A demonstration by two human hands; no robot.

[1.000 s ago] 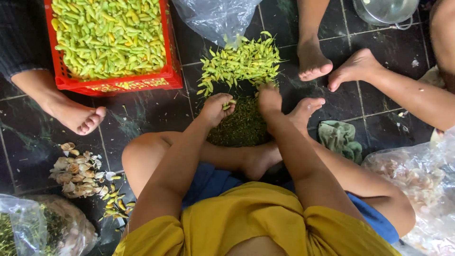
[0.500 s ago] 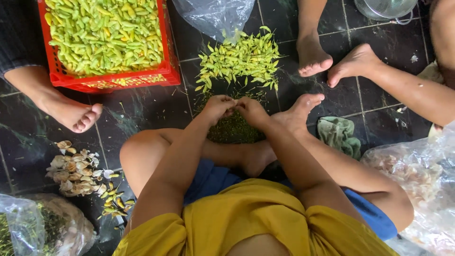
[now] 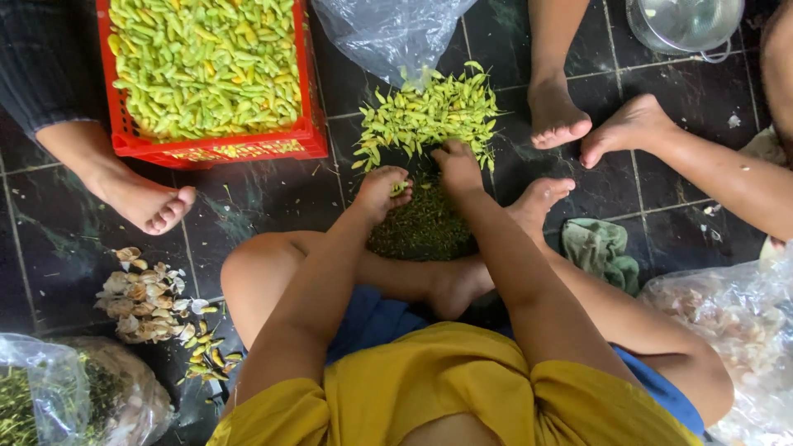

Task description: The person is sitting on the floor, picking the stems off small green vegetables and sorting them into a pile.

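I sit cross-legged on the dark tiled floor (image 3: 248, 206), and both my hands are down at the dark green heap (image 3: 421, 231) in front of my shins. My left hand (image 3: 382, 188) rests at the heap's far left edge, fingers curled in around one pale green bud (image 3: 400, 188). My right hand (image 3: 457, 165) sits just beyond the heap, at the near edge of the loose pile of buds (image 3: 429, 111), fingers bent down into them; I cannot tell whether it grips any.

Two piles lie here: the dark heap of picked bits, and the fresh bud pile touching its far side. Left of the bud pile stands one red crate (image 3: 211, 144), full of the same buds. One clear bag (image 3: 388, 29) lies just behind the bud pile. One metal pot (image 3: 686, 25) stands far to the right of it.

Three feet of other people are near: one bare foot (image 3: 149, 202) in front of the crate, and two (image 3: 557, 116) (image 3: 628, 128) right of the bud pile. My own right foot (image 3: 537, 198) pokes out beside the heap.

Right of the heap lies one green cloth (image 3: 601, 252), then one bag of pale scraps (image 3: 727, 330). Left of my knee is one cluster of dried husks (image 3: 136, 293), and one more bag (image 3: 66, 396) beyond it.
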